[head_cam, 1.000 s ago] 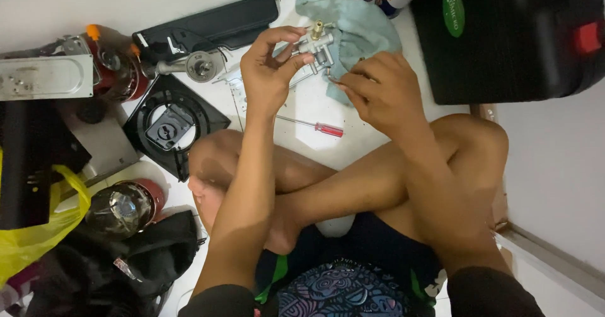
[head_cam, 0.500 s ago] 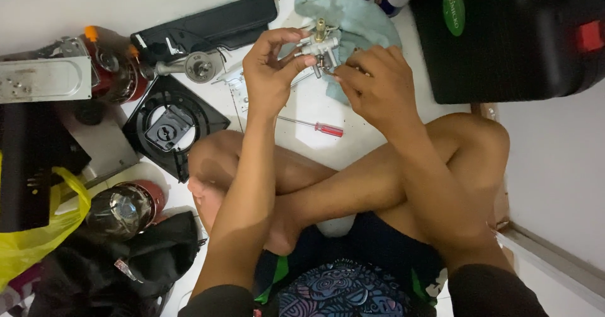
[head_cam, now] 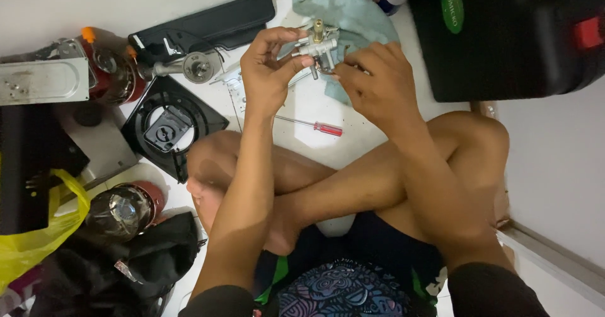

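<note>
I hold a small silver metal valve fitting with a brass tip (head_cam: pixel 318 45) between my 2 hands: my left hand (head_cam: pixel 268 71) pinches its left end, my right hand (head_cam: pixel 372 84) grips its underside. Just behind the fitting lies a crumpled pale blue cloth (head_cam: pixel 353 17). Below the fitting, a red-handled screwdriver (head_cam: pixel 315 126) lies on the white floor (head_cam: pixel 302 103). Left of the fitting sits a black round-holed plastic frame (head_cam: pixel 167 125).

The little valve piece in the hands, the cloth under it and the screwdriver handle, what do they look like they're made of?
The valve piece, held by the left hand and right hand, looks like cast metal: dull silver-grey body with a yellowish, brass-like tip. The cloth seems soft woven fabric, pale teal, rumpled into folds. The screwdriver has a thin shiny steel-looking shaft and a red handle, probably plastic.
</note>
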